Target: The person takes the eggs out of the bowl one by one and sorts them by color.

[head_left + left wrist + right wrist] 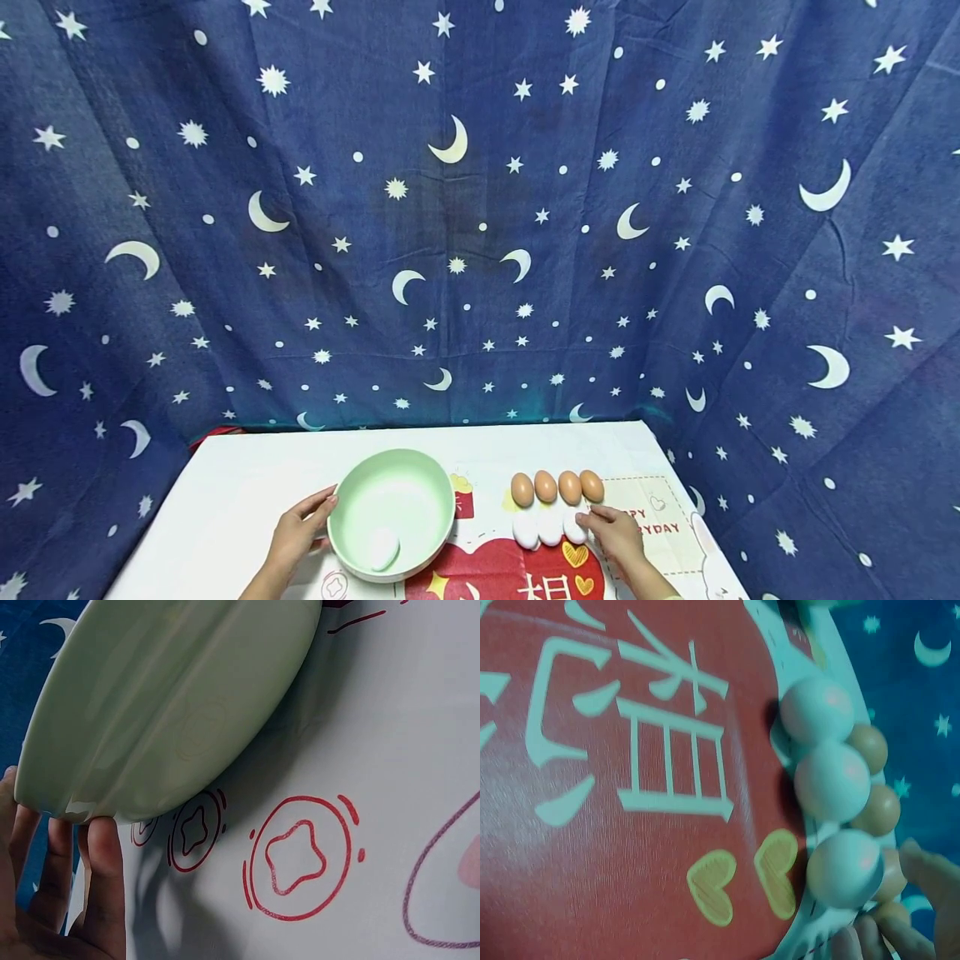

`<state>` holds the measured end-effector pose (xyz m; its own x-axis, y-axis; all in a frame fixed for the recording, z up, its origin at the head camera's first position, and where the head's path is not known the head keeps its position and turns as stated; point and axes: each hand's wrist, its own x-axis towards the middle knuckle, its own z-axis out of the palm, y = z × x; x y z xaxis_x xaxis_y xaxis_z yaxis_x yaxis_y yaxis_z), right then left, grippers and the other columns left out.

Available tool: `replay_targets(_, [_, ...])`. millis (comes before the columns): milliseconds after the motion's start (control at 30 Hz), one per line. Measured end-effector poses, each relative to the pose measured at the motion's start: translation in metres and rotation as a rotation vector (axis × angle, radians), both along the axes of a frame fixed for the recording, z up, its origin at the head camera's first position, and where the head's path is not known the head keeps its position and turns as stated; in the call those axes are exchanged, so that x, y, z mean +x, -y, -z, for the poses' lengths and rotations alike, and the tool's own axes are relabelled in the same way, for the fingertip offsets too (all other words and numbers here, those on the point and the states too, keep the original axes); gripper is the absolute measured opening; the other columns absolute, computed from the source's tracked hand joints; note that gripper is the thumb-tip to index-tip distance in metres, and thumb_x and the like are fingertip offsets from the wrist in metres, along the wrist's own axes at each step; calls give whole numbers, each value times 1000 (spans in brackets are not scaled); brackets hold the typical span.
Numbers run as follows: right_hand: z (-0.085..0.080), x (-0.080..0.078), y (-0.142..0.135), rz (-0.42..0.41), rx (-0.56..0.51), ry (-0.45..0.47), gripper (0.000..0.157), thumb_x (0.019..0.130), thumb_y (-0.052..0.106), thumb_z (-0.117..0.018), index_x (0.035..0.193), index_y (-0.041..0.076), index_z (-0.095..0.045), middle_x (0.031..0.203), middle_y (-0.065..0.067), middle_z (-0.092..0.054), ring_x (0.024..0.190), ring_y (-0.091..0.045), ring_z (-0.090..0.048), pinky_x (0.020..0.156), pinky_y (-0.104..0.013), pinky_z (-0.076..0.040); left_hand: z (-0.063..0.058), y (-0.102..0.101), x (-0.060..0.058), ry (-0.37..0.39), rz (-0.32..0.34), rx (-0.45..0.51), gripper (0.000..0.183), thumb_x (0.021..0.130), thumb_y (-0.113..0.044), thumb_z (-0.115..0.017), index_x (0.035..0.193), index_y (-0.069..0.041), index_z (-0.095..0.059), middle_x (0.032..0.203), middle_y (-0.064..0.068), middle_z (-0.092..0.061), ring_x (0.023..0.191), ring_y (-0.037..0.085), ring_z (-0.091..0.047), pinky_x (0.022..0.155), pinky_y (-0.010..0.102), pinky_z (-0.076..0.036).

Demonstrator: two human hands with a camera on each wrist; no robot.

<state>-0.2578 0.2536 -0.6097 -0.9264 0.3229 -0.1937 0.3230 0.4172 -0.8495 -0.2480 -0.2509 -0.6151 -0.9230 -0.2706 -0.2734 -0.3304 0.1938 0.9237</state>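
At the left, my left hand (295,536) grips the side of a pale green bowl (405,492), its thumb at the rim and its fingers against the outer wall. One white egg (385,548) lies inside the bowl, at the near side. My right hand (621,540) reaches in from the right, fingertips right at the rightmost white egg (845,868). Two more white eggs (831,782) stand in a row beside that one. Just behind them is a row of several brown eggs (545,487).
The table has a white cover (247,475) with printed red pictures, yellow hearts and lettering. A dark blue curtain (480,317) with moons and stars hangs behind the table and along both sides.
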Motion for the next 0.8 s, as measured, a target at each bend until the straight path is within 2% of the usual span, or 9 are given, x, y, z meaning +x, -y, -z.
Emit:
replay_targets(67, [-7,2,3,34,39,-21,59,82,25,-78,124,-12,-59,97,-19,-71,71,-14,-61,53,-20,-50,0,0,0,-2,3,-2,64,92,-45,-66,141,-6,-52,137,27,-51,79,10,-64,63,29,-61])
replay_targets(167, [-20,4,13,60,53,-110,54,85,23,-76,124,-11,-60,110,-24,-69,88,-25,-69,63,-20,-56,1,-1,0,-8,6,-3,63,92,-44,-66,141,-6,-52,137,28,-50,79,11,-64,63,29,-61])
replay_targets(233, [-28,4,23,57,45,-177,50,87,21,-75,122,-11,-61,111,-25,-69,96,-30,-70,68,-18,-56,1,-1,0,-14,6,2,63,92,-44,-66,140,-6,-53,137,28,-50,79,11,-64,63,29,-61])
replay_targets(333, [-40,4,47,24,17,-255,43,88,18,-75,119,-9,-64,108,-22,-71,98,-28,-70,72,-13,-54,1,-1,1,-17,4,5,63,92,-44,-66,140,-5,-53,137,28,-51,79,11,-64,62,29,-61])
replay_targets(467, [-54,4,88,-65,-55,-296,39,87,17,-76,116,-7,-67,104,-17,-73,91,-20,-70,71,-12,-52,2,-1,0,-5,-4,4,64,92,-46,-67,140,-6,-53,136,27,-52,79,11,-64,63,29,-61])
replay_targets(600, [-64,4,132,-206,-108,-307,39,86,20,-76,115,-5,-68,100,-14,-73,89,-18,-69,72,-17,-55,2,-1,-1,-2,-10,3,64,92,-46,-67,140,-6,-53,136,27,-52,79,11,-64,63,29,-62])
replay_targets(700, [-69,6,164,-305,-135,-300,39,87,23,-75,115,-3,-69,99,-12,-73,89,-17,-69,73,-20,-56,1,-2,-1,-5,-18,8,65,92,-46,-67,140,-5,-53,135,29,-52,78,11,-65,63,29,-62])
replay_targets(800, [-69,7,193,-365,-191,-282,39,86,23,-75,115,-2,-69,99,-10,-74,89,-15,-69,73,-21,-57,1,-2,0,-6,-23,11,65,91,-45,-67,139,-4,-53,134,29,-52,78,11,-64,63,30,-62])
